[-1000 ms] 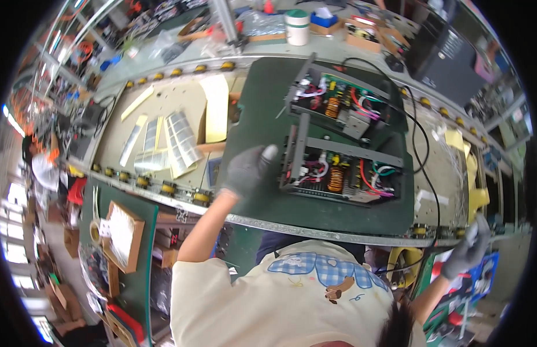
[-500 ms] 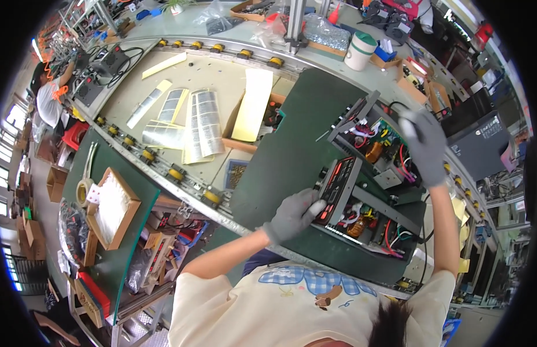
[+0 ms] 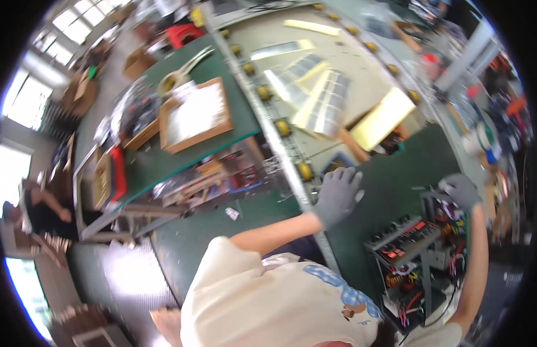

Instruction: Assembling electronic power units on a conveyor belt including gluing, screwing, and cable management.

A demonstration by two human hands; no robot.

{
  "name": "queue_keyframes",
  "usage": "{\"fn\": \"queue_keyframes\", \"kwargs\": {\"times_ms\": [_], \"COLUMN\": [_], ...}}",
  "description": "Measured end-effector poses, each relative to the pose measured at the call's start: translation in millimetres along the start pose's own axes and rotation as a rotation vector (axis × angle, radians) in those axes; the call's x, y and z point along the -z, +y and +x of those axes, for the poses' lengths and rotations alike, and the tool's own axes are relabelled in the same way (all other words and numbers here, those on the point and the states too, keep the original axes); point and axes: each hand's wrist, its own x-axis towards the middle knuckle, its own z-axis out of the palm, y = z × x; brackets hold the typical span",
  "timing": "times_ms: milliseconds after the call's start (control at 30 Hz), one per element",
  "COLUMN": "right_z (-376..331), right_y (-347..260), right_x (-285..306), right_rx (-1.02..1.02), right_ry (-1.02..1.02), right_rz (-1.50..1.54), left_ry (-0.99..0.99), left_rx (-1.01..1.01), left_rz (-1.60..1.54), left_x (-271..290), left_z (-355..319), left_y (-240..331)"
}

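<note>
My left hand [image 3: 338, 194], in a grey glove, lies flat with fingers spread on the dark green mat [image 3: 395, 185] near the conveyor's edge. It holds nothing. My right hand [image 3: 460, 191], also gloved, rests on the far top corner of an open electronics chassis [image 3: 419, 260]. The chassis shows black metal walls, red and white wires and copper coils, and it stands on the mat at the lower right. Whether the right hand's fingers close around the chassis wall is unclear.
A conveyor rail with yellow rollers [image 3: 283, 127] runs diagonally. Beyond it lie silver sheets [image 3: 326, 104] and a yellow board [image 3: 384, 115]. A wooden tray with white paper [image 3: 193, 113] sits on a green side table. Another person [image 3: 43, 208] is at the far left.
The view has swung sharply left. My left hand moved off the chassis edge onto the bare mat. My right hand stays at the far side of the chassis.
</note>
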Motion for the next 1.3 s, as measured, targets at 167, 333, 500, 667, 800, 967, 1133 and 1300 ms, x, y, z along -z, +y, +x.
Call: {"fn": "queue_keyframes", "kwargs": {"times_ms": [167, 333, 500, 667, 800, 967, 1133, 1300], "right_z": [5, 9, 11, -38, -87, -159, -209, -221], "right_y": [25, 10, -19, -31, -21, -6, 13, 21], "right_x": [-12, -14, -16, -4, -6, -27, -55, -83], "right_rx": [-0.034, -0.074, -0.263, -0.244, -0.283, -0.385, -0.542, -0.618], "right_ry": [0.11, 0.129, 0.05, 0.577, 0.867, 0.947, 1.015, 1.07], "right_rz": [-0.016, -0.26, -0.434, 0.102, 0.184, 0.111, 0.206, 0.328], "left_ry": [-0.124, -0.166, -0.234, -0.154, -0.408, -0.555, -0.59, -0.514], "left_rx": [0.072, 0.109, 0.089, -0.25, -0.291, -0.319, -0.245, -0.15], "left_rz": [0.105, 0.109, 0.111, -0.222, -0.038, 0.146, 0.054, -0.209], "left_x": [-17, -16, -17, -33, -83, -127, -135, -131], "left_z": [4, 9, 24, 110, 183, 212, 209, 207], "left_y": [-12, -13, -19, -31, -27, -23, -27, -54]}}
